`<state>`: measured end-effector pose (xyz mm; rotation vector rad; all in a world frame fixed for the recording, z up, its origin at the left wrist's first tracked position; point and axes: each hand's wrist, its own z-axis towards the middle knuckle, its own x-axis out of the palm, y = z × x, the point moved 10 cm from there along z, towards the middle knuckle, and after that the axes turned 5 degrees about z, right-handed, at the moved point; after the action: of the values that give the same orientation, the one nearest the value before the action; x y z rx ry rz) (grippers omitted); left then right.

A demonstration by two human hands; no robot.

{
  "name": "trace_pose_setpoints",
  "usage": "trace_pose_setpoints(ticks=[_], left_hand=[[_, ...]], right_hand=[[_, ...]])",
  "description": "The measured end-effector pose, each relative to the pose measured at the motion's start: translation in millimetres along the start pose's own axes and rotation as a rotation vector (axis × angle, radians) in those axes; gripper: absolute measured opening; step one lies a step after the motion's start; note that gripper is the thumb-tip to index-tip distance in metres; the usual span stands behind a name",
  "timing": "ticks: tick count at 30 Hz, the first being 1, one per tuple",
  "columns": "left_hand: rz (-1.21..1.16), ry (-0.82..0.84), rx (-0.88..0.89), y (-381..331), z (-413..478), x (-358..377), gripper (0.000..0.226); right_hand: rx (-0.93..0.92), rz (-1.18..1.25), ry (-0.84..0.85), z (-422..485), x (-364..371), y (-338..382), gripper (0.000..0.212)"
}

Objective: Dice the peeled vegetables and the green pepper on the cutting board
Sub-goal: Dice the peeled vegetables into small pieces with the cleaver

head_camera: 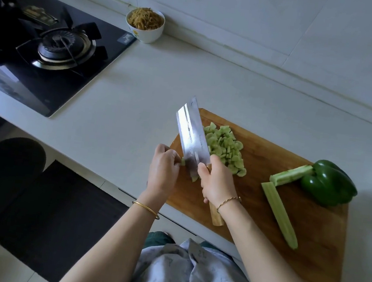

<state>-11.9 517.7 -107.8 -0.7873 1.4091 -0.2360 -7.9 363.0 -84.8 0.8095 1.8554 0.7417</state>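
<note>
Steel cleaver (192, 137) gripped in my right hand (218, 183), left hand (164, 168) curled on vegetable stub (183, 162) (mostly hidden) touching the blade, diced pile (224, 146) on blade's far side

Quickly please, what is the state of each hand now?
Left hand: pinches a small vegetable stub.
Right hand: grips the cleaver by its handle.

pale green diced pieces (225, 147) heaped far left on the wooden cutting board (264, 223). long peeled stalk (279, 214) flat at mid-board. shorter peeled stalk (291, 174) touching the whole green pepper (329, 183) at right.
</note>
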Motion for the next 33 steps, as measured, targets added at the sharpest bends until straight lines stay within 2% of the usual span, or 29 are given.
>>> trace_pose_setpoints(ticks=[6, 11, 13, 15, 17, 21, 24, 28, 33], left_hand=[[0.028, 0.006, 0.042, -7, 9, -4, 0.003], [-0.155, -0.121, -0.006, -23, 18, -41, 0.014], [-0.268, -0.199, -0.026, -35, 19, -57, 0.021], [-0.361, -0.307, 0.021, -52, 15, -74, 0.021], [-0.381, -0.376, 0.140, -73, 10, -83, 0.019], [-0.220, -0.314, 0.412, -115, 2, -63, 0.023], [-0.054, -0.219, 0.621, -144, -3, -36, 0.030], [0.074, -0.124, 0.676, -161, 2, -5, 0.030], [0.062, -0.071, 0.692, -169, 0, 14, 0.029]], right_hand=[[-0.003, 0.082, -0.085, -2, -40, 2, 0.018], [-0.104, -0.115, -0.176, -12, -69, 21, 0.017], [-0.134, -0.198, -0.204, -16, -73, 25, 0.028], [-0.183, -0.285, -0.232, -20, -74, 28, 0.038], [-0.206, -0.353, -0.245, -21, -74, 26, 0.041], [-0.231, -0.411, -0.279, -25, -77, 21, 0.035], [-0.245, -0.426, -0.285, -30, -78, 19, 0.041], [-0.240, -0.472, -0.286, -36, -82, 18, 0.044], [-0.235, -0.478, -0.319, -38, -89, 11, 0.041]])
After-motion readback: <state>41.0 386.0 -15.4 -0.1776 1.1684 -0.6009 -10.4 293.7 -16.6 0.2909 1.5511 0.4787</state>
